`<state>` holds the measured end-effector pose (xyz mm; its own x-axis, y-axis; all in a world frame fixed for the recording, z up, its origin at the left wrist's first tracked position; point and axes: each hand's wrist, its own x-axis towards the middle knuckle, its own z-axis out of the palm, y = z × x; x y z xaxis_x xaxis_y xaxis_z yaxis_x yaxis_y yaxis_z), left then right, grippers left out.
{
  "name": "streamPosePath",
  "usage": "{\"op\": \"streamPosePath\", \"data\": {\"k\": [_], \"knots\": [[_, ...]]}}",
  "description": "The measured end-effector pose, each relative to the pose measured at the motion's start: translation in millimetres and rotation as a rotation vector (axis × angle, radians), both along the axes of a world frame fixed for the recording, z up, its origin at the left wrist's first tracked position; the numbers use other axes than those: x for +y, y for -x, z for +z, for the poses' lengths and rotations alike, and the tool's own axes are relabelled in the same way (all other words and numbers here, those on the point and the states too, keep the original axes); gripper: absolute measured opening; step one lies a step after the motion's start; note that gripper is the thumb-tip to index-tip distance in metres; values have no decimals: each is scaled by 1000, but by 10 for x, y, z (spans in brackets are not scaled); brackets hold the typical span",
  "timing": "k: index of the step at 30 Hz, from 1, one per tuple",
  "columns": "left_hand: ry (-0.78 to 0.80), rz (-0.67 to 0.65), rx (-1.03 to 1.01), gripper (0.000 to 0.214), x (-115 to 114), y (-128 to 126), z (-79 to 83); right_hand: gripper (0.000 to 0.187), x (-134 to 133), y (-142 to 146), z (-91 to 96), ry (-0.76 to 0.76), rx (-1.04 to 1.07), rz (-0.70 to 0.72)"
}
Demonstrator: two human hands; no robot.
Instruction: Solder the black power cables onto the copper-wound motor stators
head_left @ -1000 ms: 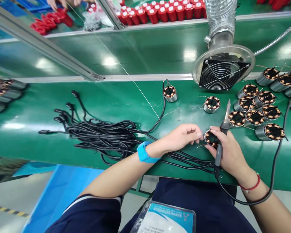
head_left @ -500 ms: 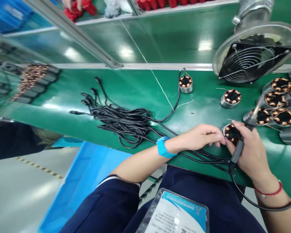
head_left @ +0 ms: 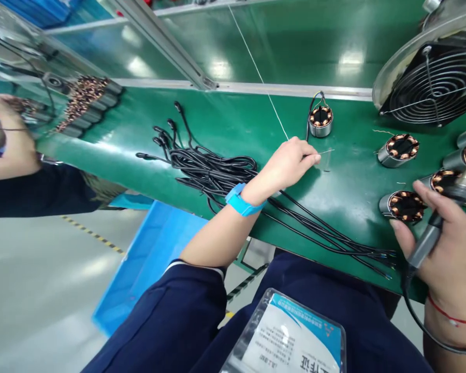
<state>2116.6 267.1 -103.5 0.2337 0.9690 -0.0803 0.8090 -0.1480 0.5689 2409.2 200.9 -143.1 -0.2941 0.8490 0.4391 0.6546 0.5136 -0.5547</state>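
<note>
My left hand (head_left: 287,165) is closed in a pinch on a thin solder wire (head_left: 270,96) that comes down from above; a short end sticks out past the fingertips. My right hand (head_left: 446,241) holds a soldering iron (head_left: 427,242), its tip slanting up and to the right. The thumb and forefinger of that hand are spread at the near side of a motor stator (head_left: 389,205) with copper windings, lying tilted on the green bench. Whether they touch it, I cannot tell. Behind my left hand stands another stator (head_left: 321,128) with a black cable joined to it.
A bundle of black cables (head_left: 213,173) lies left, bare ends towards me. Another stator (head_left: 390,156) and several more (head_left: 442,181) stand right, below a caged fan (head_left: 435,93). Stacked stators (head_left: 89,106) are far left, near another person's arm (head_left: 19,150). A blue bin (head_left: 140,274) is below.
My left hand has left the near stator, moved up and left, and taken hold of the solder wire. My right hand keeps the iron beside that stator. The view has shifted left.
</note>
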Motion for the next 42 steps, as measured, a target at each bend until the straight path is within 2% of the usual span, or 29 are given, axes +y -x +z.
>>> {"op": "streamPosePath", "data": {"k": [2,4,6,7,10,13,18,20,23,25,28,32,38,42], "knots": [[34,-134,-181,29,-93,-52,60,69,-35,3,23,-41,98,-22],[121,-342,-255,31,-230,-166,96,68,-66,11,41,-113,164,-61],[194,-543,-166,29,-373,-302,78,67,-81,17,49,-196,165,-107],[213,-603,-84,27,-436,-367,49,65,-85,19,51,-224,153,-130],[259,-637,104,21,-574,-498,-57,53,-88,24,60,-225,134,-191],[261,-678,137,16,-661,-526,-121,45,-93,35,75,-226,139,-242],[57,-791,275,23,-773,-496,-128,40,-92,58,84,-272,162,-248],[20,-753,248,24,-777,-478,-104,40,-98,63,90,-296,185,-243],[13,-607,50,20,-717,-432,-38,41,-138,88,131,-266,258,-207],[15,-530,-79,23,-653,-400,17,41,-182,139,180,-138,369,-153],[6,-486,-207,23,-561,-373,90,42,-237,278,262,103,543,-62],[13,-448,-287,23,-486,-370,146,42,-227,488,342,257,672,11],[69,-438,-351,21,-435,-389,150,40,-133,606,360,293,801,8],[190,-258,-607,20,-408,-486,163,39,-104,623,336,370,862,30]]}}
